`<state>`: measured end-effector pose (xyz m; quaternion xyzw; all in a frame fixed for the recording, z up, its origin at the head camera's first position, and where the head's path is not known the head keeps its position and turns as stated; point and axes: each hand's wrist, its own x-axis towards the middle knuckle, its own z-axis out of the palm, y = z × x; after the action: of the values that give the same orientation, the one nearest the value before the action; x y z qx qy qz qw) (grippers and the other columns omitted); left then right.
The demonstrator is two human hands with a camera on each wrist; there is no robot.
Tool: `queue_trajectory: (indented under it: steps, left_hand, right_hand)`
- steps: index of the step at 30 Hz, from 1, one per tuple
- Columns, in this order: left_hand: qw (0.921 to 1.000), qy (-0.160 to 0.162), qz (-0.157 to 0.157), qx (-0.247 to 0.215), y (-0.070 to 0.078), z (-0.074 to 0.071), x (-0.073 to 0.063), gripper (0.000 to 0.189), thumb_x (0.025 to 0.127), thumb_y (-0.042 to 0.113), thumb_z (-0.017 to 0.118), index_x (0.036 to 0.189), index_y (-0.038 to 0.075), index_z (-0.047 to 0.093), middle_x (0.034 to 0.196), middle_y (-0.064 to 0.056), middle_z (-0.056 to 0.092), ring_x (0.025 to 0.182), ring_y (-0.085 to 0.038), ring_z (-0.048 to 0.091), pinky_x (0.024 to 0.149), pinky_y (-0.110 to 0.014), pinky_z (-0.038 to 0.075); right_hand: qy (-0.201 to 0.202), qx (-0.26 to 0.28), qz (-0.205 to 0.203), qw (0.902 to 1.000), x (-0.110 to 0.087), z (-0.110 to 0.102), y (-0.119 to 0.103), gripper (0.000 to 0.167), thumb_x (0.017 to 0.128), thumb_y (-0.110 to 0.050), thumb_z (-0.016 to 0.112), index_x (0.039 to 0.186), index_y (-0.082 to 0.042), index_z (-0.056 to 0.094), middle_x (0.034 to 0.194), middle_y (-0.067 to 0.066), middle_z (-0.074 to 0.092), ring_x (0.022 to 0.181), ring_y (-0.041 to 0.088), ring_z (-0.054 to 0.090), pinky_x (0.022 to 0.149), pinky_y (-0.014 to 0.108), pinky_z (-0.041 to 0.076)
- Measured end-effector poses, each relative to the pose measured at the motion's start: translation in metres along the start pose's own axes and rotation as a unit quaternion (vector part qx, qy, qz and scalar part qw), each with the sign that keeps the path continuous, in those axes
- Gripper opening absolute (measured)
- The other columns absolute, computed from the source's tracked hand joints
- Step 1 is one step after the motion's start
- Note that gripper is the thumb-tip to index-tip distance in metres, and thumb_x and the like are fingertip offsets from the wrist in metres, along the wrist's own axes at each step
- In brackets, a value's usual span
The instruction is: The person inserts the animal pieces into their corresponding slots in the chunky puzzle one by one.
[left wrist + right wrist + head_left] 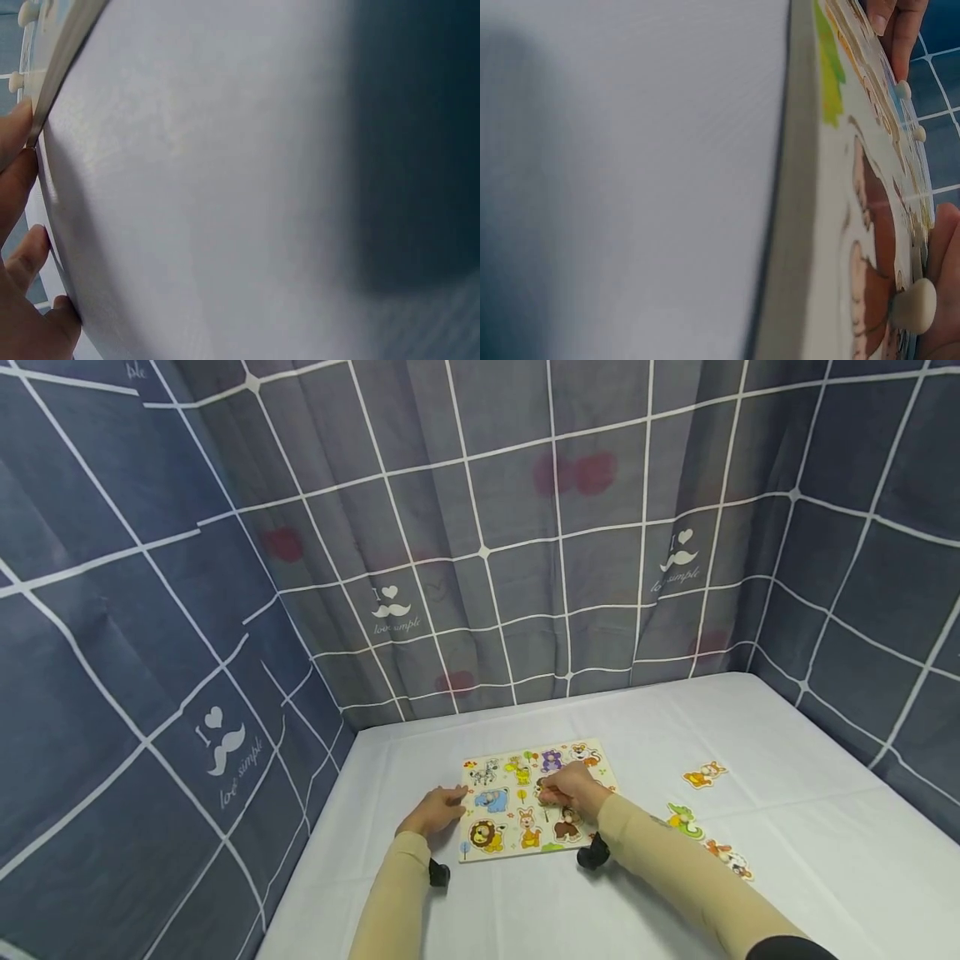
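A wooden knob puzzle board with animal pictures lies on the white-covered table. My left hand is at its left edge, fingers extended; in the left wrist view the fingertips touch the edge. Over the board's middle right, my right hand pinches a small animal puzzle piece, mostly covered by the fingers. Around it on the board are a blue elephant, a lion, a kangaroo, a brown monkey, a zebra, a giraffe and a purple animal.
To the board's right lie loose pieces: an orange animal, a green one and a spotted one beside the right forearm. A pale knob stands up from the board. Grey checked curtains surround the table.
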<state>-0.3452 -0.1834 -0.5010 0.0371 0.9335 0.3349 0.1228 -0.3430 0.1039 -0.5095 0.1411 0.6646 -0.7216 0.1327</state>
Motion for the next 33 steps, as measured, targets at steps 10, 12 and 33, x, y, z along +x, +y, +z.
queue_trajectory:
  steps: [10, 12, 33]
  left_hand:
    - [1.0000, 0.003, -0.003, 0.000, 0.000, 0.000, -0.002, 0.047, 0.096, 0.022, 0.065, 0.143, 0.022, 0.057, 0.162, -0.023, 0.028, 0.152, -0.045, 0.019, 0.123, -0.064, 0.014]
    - [1.0000, 0.004, -0.002, 0.003, 0.000, 0.000, -0.002, 0.047, 0.096, 0.022, 0.065, 0.143, 0.021, 0.056, 0.162, -0.024, 0.028, 0.152, -0.046, 0.019, 0.123, -0.064, 0.014]
    - [0.9999, 0.005, -0.011, -0.001, 0.002, 0.000, -0.003, 0.047, 0.096, 0.022, 0.065, 0.142, 0.021, 0.057, 0.162, -0.026, 0.026, 0.152, -0.046, 0.020, 0.123, -0.064, 0.015]
  right_hand:
    - [-0.024, -0.064, -0.020, 0.9975, -0.003, -0.013, 0.000, 0.021, 0.093, -0.004, 0.067, 0.103, 0.014, 0.067, 0.065, 0.008, 0.070, 0.054, 0.011, 0.070, 0.058, 0.022, 0.061]
    - [-0.026, -0.077, -0.025, 0.9964, -0.003, -0.014, 0.000, 0.020, 0.093, -0.005, 0.066, 0.102, 0.013, 0.067, 0.066, 0.007, 0.070, 0.054, 0.011, 0.070, 0.057, 0.021, 0.060]
    - [-0.073, -0.158, -0.070, 0.9822, 0.000, -0.012, -0.005, 0.009, 0.091, -0.002, 0.065, 0.088, 0.005, 0.070, 0.067, 0.007, 0.069, 0.053, 0.008, 0.065, 0.054, 0.021, 0.057]
